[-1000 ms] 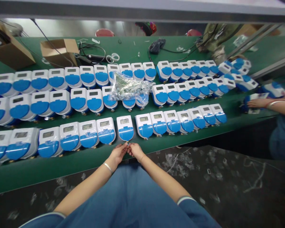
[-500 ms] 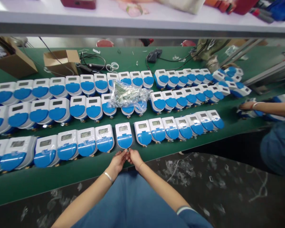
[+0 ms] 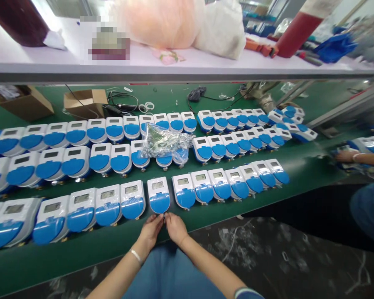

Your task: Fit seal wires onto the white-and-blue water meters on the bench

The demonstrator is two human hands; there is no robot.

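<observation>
A white-and-blue water meter [image 3: 158, 195] with a small grey display lies in the front row, a little apart from its neighbours. At its near end, my left hand [image 3: 150, 231] and my right hand [image 3: 175, 227] meet with fingertips pinched together. Whatever small part sits between the fingers is hidden. Both hands are closed, touching or very near the meter's lower edge. Similar meters stand close by, one to the left [image 3: 133, 200] and one to the right [image 3: 183, 191], their displays facing up.
Two more rows of meters fill the green bench [image 3: 112, 238] behind. A clear plastic bag [image 3: 165, 141] lies across some of them. Cardboard boxes [image 3: 86, 104] and cables sit farther back. A white shelf [image 3: 187, 68] runs overhead. At right, a co-worker's hand [image 3: 345, 156] reaches over other meters.
The view has tilted up, showing more of the shelf, so the bench appears lower. My hands stay at the same meter's near end, fingers still together.
</observation>
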